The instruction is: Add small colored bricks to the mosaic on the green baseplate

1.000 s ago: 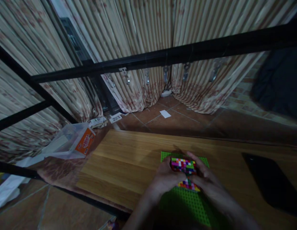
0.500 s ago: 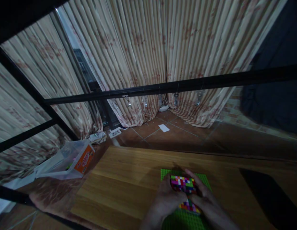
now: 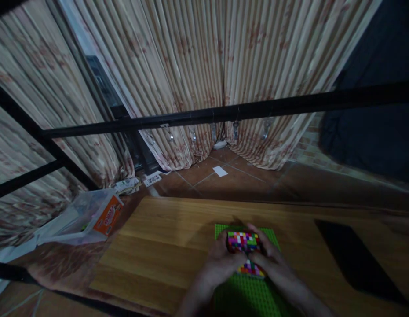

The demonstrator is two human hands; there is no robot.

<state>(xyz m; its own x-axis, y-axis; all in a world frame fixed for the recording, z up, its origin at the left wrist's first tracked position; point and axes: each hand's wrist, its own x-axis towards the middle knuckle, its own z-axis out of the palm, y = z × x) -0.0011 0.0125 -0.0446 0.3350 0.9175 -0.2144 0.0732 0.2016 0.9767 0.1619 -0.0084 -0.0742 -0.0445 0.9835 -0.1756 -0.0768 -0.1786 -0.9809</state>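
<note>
A block of small multicoloured toy bricks (image 3: 243,240) is over the green studded baseplate (image 3: 247,295) on the wooden table. My left hand (image 3: 224,257) wraps round its left side, and my right hand (image 3: 265,251) grips the right side. Both thumbs lie across the middle of the block, hiding part of its coloured top. Bricks in pink, red, white, green, orange and purple show above and below the thumbs. Whether the block touches the baseplate I cannot tell.
A dark flat panel (image 3: 356,259) lies on the table (image 3: 151,251) to the right. On the floor at left sits a clear plastic bin (image 3: 89,211) with an orange label. A black metal bar (image 3: 191,118) crosses before the striped curtains (image 3: 188,57). Papers lie on the tiles.
The whole view has shifted, so things appear slightly further left and higher. Both hands still hold the brick block in much the same grip.
</note>
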